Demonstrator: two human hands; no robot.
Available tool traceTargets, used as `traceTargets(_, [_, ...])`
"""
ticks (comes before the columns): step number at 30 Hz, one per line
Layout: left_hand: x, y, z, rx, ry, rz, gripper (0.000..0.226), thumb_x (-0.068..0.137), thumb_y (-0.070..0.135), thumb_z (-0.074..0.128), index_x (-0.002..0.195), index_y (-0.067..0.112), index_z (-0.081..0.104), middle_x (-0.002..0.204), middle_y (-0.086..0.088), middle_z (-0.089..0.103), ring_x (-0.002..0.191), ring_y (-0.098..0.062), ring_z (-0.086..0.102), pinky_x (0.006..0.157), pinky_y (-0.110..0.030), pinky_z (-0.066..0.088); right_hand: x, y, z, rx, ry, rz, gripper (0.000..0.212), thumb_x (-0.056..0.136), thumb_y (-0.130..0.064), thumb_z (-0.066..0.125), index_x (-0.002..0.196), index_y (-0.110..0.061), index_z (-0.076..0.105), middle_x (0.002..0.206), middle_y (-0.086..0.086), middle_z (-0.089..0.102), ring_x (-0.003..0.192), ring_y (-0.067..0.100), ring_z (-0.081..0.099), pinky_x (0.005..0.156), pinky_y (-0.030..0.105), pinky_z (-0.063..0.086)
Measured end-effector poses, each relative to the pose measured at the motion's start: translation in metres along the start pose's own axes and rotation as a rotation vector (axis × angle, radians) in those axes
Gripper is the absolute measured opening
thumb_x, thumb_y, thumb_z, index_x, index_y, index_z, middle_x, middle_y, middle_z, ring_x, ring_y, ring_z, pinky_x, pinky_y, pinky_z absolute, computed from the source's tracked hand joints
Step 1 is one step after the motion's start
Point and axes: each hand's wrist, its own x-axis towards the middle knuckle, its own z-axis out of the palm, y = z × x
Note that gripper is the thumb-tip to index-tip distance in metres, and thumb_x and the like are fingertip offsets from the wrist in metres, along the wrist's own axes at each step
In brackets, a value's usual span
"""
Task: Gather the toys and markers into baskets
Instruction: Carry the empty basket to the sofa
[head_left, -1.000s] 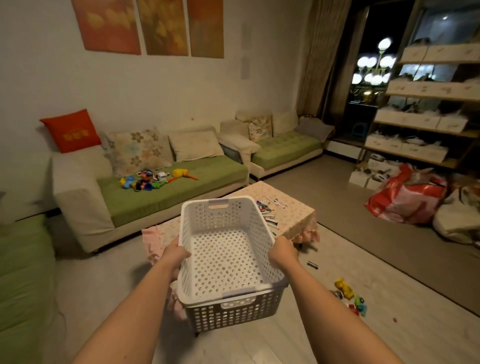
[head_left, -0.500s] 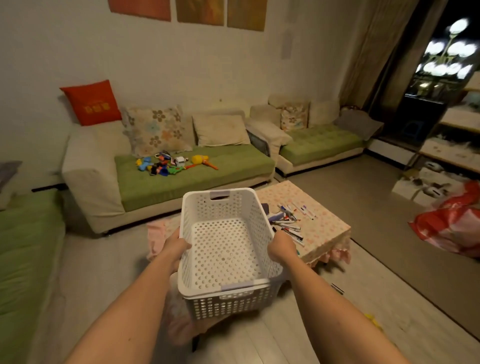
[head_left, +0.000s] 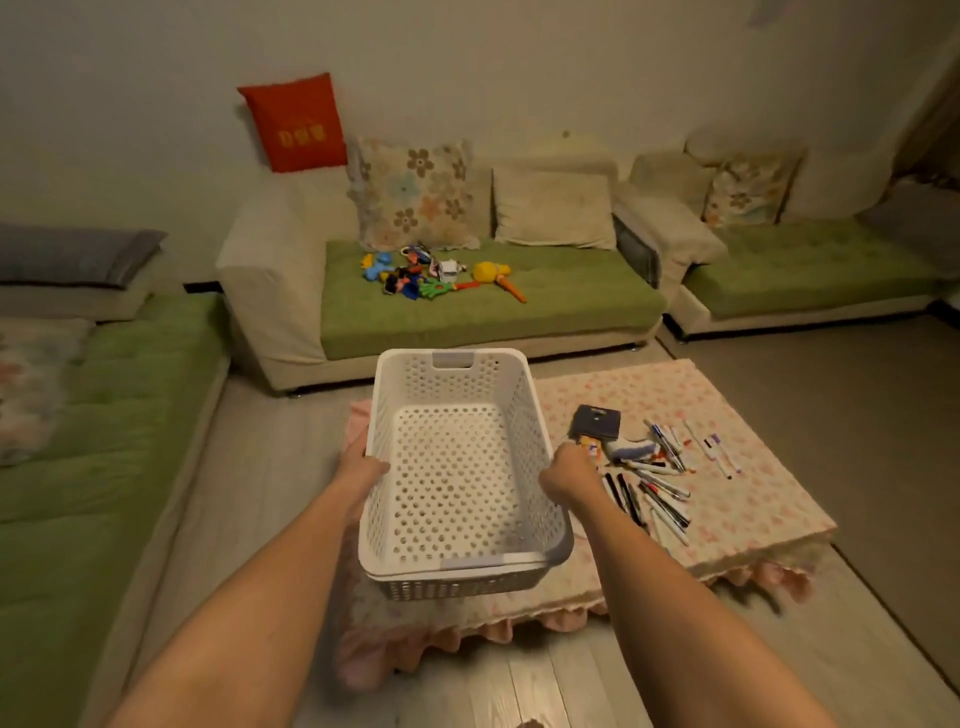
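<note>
Over table (head_left: 753, 512), left hand (head_left: 362, 469), right hand (head_left: 567, 474) grip basket (head_left: 451, 383) sides.

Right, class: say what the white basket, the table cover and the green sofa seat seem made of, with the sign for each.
White basket: probably moulded plastic, matt; even round holes, rigid rim. Table cover: apparently soft printed cloth; floral pattern, ruffled pink hem. Green sofa seat: some matt textile, dimpled like padding; the weave is unclear.
</note>
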Motion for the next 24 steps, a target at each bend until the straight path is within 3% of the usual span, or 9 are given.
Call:
traceTargets(2, [0.006, -0.006, 0.007, -0.006, 0.039, -0.013, 0.054, 0.093, -0.007, 0.042, 0.137, 0.023, 0.046, 0.123, -0.007, 0.058, 0.103, -0.025, 0.057, 0.077, -0.039, 0.052, 0.021, 0.002, 0.001, -0.009, -0.057, -0.011, 0.018, 0.092, -0.013, 0.051, 0.105, -0.001, 0.054, 0.096, 0.014, 0.055, 0.087, 0.031, 0.056, 0.064, 0.034, 0.042])
traceTargets(7, [0.025, -0.027, 0.011, 0.095, 0.22, -0.022, 0.05, 0.093, 0.002, 0.05, 0.138, 0.023, 0.049, 0.124, -0.006, 0.062, 0.099, -0.022, 0.061, 0.084, -0.035, 0.052, 0.069, 0.0, 0.018, -0.069, -0.145, -0.049, 0.018, 0.093, -0.014, 0.051, 0.107, -0.003, 0.051, 0.1, 0.013, 0.055, 0.093, 0.032, 0.059, 0.066, 0.036, 0.045])
traceTargets(11, [0.041, -0.046, 0.005, 0.134, 0.328, -0.087, 0.05, 0.087, -0.001, 0.053, 0.132, 0.022, 0.057, 0.117, -0.005, 0.066, 0.093, -0.021, 0.062, 0.077, -0.028, 0.051, 0.089, 0.0, 0.05, -0.109, -0.221, -0.067, 0.011, 0.094, -0.014, 0.05, 0.1, -0.007, 0.045, 0.087, 0.007, 0.048, 0.074, 0.023, 0.05, 0.058, 0.032, 0.038])
traceTargets(15, [0.079, -0.073, -0.011, 0.204, 0.362, -0.169, 0.049, 0.085, -0.006, 0.048, 0.127, 0.017, 0.061, 0.116, -0.008, 0.067, 0.096, -0.025, 0.064, 0.08, -0.031, 0.052, 0.116, 0.003, 0.097, -0.099, -0.261, -0.023, 0.015, 0.094, -0.012, 0.048, 0.107, -0.006, 0.045, 0.101, 0.012, 0.051, 0.082, 0.025, 0.049, 0.064, 0.034, 0.04])
traceTargets(20, [0.128, -0.105, -0.028, 0.312, 0.358, -0.217, 0.039, 0.084, -0.004, 0.047, 0.114, 0.011, 0.067, 0.108, -0.01, 0.069, 0.087, -0.022, 0.059, 0.079, -0.032, 0.05, 0.145, 0.002, 0.156, -0.072, -0.26, 0.058, 0.029, 0.091, -0.013, 0.053, 0.117, -0.005, 0.044, 0.114, 0.014, 0.054, 0.101, 0.031, 0.056, 0.083, 0.042, 0.051])
traceTargets(24, [0.17, -0.132, -0.046, 0.333, 0.313, -0.267, 0.036, 0.085, -0.002, 0.049, 0.114, 0.011, 0.066, 0.106, -0.009, 0.069, 0.091, -0.026, 0.064, 0.085, -0.037, 0.054, 0.171, -0.004, 0.202, -0.086, -0.303, 0.109, 0.021, 0.092, -0.009, 0.049, 0.111, -0.005, 0.041, 0.104, 0.014, 0.051, 0.09, 0.029, 0.053, 0.072, 0.039, 0.046])
